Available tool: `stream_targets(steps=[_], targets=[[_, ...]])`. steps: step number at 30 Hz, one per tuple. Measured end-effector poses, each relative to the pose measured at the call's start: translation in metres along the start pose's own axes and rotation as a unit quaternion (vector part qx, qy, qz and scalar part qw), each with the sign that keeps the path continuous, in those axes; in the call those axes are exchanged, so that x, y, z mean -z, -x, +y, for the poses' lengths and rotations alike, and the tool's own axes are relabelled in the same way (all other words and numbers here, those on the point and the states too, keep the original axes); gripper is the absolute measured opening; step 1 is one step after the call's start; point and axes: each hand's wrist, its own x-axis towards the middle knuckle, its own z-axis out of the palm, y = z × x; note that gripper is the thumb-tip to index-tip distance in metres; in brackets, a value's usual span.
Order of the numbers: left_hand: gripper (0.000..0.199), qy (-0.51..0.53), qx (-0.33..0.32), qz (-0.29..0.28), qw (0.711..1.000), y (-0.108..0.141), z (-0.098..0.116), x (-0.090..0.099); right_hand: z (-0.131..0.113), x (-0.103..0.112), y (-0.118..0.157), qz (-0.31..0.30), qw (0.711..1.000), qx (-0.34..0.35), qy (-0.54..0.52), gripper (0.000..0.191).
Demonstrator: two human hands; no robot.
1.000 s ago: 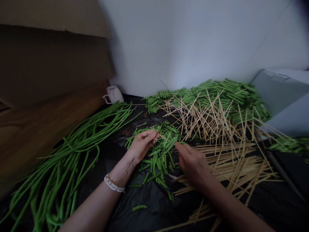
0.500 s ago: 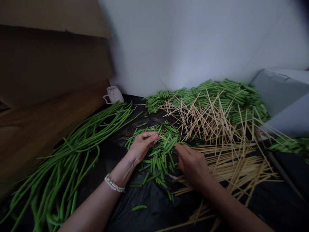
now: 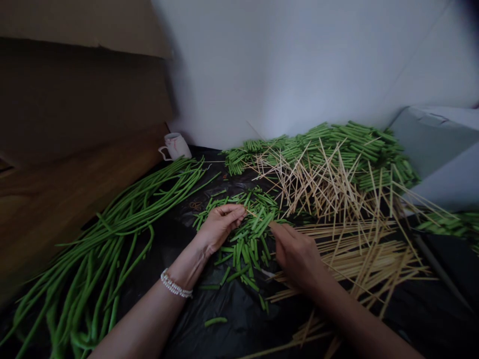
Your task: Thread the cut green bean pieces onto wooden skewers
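Observation:
Over a heap of short cut green bean pieces (image 3: 245, 249), my left hand (image 3: 220, 225) pinches the tip of a thin wooden skewer (image 3: 253, 214). My right hand (image 3: 297, 254) is closed at the skewer's other end, its fingertips near bean pieces. Whether a piece is on the skewer is too small to tell. Loose bare skewers (image 3: 359, 264) lie to the right of my right hand. Behind them are skewers crossed in a pile (image 3: 322, 187), against a large stack of cut beans (image 3: 355, 144).
Long uncut beans (image 3: 123, 219) spread along the left side. A white mug (image 3: 177, 146) stands at the back left by a wooden board (image 3: 75, 194). Black plastic sheeting (image 3: 220, 344) covers the surface. A pale box (image 3: 441, 149) is at the right, with more cut beans (image 3: 452, 224) nearby.

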Motion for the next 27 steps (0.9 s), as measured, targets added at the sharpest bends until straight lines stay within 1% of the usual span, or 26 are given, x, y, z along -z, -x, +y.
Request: stream_targets(steps=[2,3,8,14,18,20,24,27], targets=[[0.026,-0.001,0.003,0.001,1.0,0.0007,-0.0003,-0.0006,0.0,-0.0009,0.0003,-0.019,0.999,-0.014,-0.023,0.032],[0.026,0.0,0.004,0.001,1.0,0.001,-0.0005,-0.0008,0.0002,-0.0012,0.0007,-0.017,1.0,-0.011,-0.021,0.033],[0.028,0.004,0.022,-0.004,1.0,0.0021,-0.0021,-0.002,0.0006,-0.0014,0.0019,0.033,0.998,0.036,0.043,0.036],[0.026,-0.001,0.023,-0.012,1.0,0.0027,-0.0008,-0.0026,-0.0013,-0.0002,0.0,-0.025,0.999,-0.019,-0.042,0.032],[0.025,-0.006,0.031,-0.02,0.999,0.0028,0.0,-0.0015,-0.0003,-0.0018,0.0002,-0.034,0.997,-0.024,-0.07,0.031],[0.025,-0.01,0.034,-0.022,0.999,0.0025,-0.0002,-0.0011,0.0001,-0.0022,0.0005,-0.032,0.997,-0.024,-0.072,0.031],[0.028,-0.015,0.038,-0.022,0.999,0.0023,-0.0012,-0.0012,-0.0006,-0.0011,0.0005,-0.029,0.999,-0.016,-0.039,0.032],[0.028,-0.019,0.038,-0.021,0.999,0.0023,-0.0021,-0.0009,-0.001,-0.0003,0.0002,-0.042,0.997,-0.022,-0.057,0.032]])
